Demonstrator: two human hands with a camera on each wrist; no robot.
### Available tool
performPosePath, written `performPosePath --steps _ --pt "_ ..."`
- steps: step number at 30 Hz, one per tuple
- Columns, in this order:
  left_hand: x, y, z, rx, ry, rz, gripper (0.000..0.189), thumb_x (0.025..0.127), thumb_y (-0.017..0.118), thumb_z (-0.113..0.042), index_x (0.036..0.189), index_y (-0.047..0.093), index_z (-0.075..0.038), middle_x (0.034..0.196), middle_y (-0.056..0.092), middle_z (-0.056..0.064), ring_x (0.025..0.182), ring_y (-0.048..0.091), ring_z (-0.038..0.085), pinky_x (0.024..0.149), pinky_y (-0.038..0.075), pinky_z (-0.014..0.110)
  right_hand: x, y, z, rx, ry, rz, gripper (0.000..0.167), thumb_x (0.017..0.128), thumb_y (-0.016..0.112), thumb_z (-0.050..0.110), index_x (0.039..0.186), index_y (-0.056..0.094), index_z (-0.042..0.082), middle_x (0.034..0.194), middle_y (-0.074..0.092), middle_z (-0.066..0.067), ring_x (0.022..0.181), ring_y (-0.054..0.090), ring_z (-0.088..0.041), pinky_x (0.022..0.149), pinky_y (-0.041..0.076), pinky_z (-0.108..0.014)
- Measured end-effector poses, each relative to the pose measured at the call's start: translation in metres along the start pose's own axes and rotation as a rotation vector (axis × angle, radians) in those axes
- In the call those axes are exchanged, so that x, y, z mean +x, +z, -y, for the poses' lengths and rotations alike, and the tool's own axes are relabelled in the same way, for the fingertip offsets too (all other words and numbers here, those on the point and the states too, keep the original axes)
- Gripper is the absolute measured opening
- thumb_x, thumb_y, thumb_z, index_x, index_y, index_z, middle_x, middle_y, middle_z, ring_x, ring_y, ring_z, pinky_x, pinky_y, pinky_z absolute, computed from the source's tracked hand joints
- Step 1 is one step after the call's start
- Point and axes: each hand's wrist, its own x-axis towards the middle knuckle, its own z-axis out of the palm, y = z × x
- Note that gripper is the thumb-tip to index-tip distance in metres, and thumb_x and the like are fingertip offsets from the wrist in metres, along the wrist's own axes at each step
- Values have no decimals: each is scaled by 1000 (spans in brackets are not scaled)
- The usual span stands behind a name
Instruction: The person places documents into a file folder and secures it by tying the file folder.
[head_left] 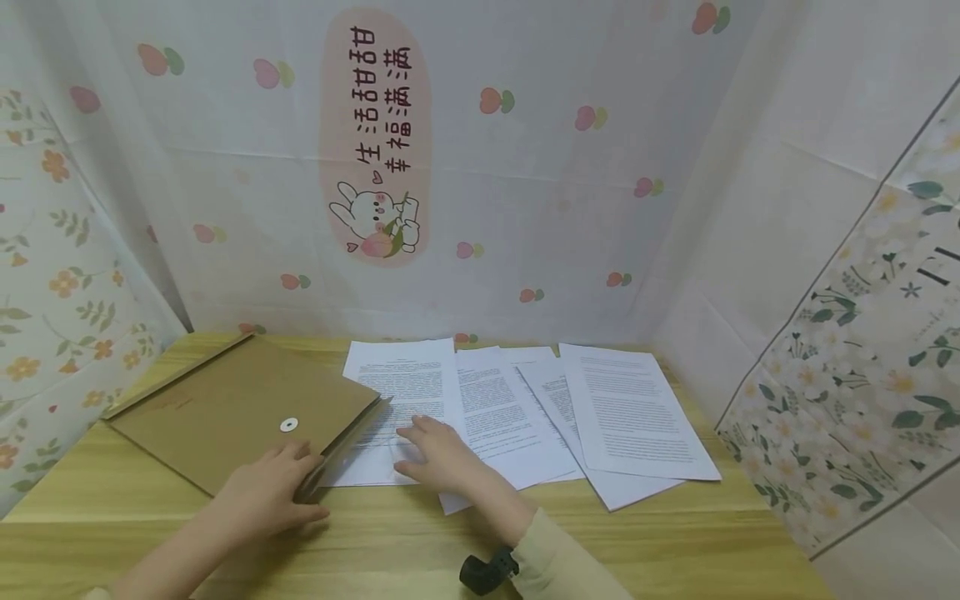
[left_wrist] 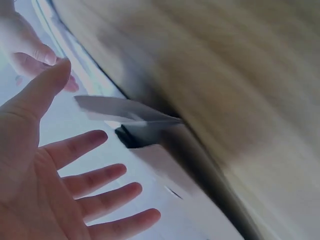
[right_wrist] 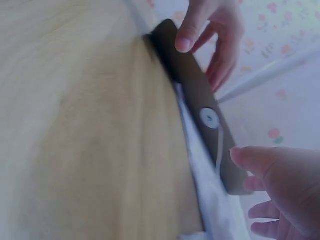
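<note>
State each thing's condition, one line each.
Brown envelope: lying on the table, open at its right end.
String: trailing from a white button.
Printed sheets: face up, spread out, overlapping.
Left hand: fingers spread, at the envelope's near edge.
Right hand: fingers apart, over the leftmost sheet, holding nothing.

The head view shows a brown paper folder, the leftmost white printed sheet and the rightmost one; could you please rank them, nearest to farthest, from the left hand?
1. Brown paper folder, left, at the left hand.
2. Leftmost white printed sheet, right of the folder.
3. Rightmost white printed sheet, far right.
</note>
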Motion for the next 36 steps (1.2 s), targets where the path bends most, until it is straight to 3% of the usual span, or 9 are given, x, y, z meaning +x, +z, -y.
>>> performPosePath --steps 4,9,14,18,20,25,29,32,36 --pt "9 -3 -9 -38 2 -17 54 75 78 -43 114 66 -8 114 60 10 97 60 32 67 52 50 -8 -12 -7 92 37 -9 49 94 59 37 135 55 10 143 45 -13 133 38 -28 107 32 -43" --pt "25 -5 -20 -113 6 -35 44 83 73 -35 115 66 -6 111 64 9 101 61 30 78 51 51 -15 -24 -17 213 107 -43 44 95 59 34 131 58 8 138 52 -9 130 44 -26 106 35 -41" --pt "46 -6 -32 -188 17 -56 31 87 70 -28 106 68 -4 97 67 7 87 63 26 73 50 46 -20 -36 -27 315 185 -123 40 94 61 30 126 61 7 132 56 -10 127 46 -29 103 38 -45" --pt "59 -6 -38 -295 8 -83 26 89 67 -22 105 69 -1 101 68 13 95 64 31 81 51 48 -22 -41 -35 378 238 -203 39 94 60 28 126 61 5 129 58 -13 121 51 -33 97 43 -49" --pt "65 -5 -39 -354 -3 -98 30 91 65 -19 112 67 3 109 67 17 104 62 34 86 50 50 -22 -42 -39 415 262 -238 39 95 59 27 126 61 3 127 59 -14 116 55 -33 94 46 -49" --pt "84 -5 -30 -509 -60 -131 31 94 58 -16 114 66 6 113 65 20 105 62 35 86 51 48 -18 -47 -47 553 344 -312 37 95 58 23 124 60 -1 119 63 -15 108 60 -32 89 49 -45" --pt "102 -9 -16 -665 -173 -117 35 96 52 -19 120 61 5 120 62 21 115 55 37 93 45 51 -11 -51 -52 704 431 -362 37 95 57 20 122 60 -5 115 64 -17 102 63 -29 87 51 -41" --pt "115 -13 -5 -757 -256 -105 38 97 49 -19 124 57 6 119 61 23 114 54 37 94 44 51 -5 -51 -54 826 493 -391 37 95 57 18 121 59 -7 115 63 -19 98 65 -29 84 53 -38" --pt "132 -16 10 -739 -268 -101 39 97 47 -16 124 54 12 112 62 26 105 58 39 89 47 51 3 -48 -56 948 585 -431 36 93 58 17 119 59 -8 113 63 -20 95 66 -29 82 54 -34"
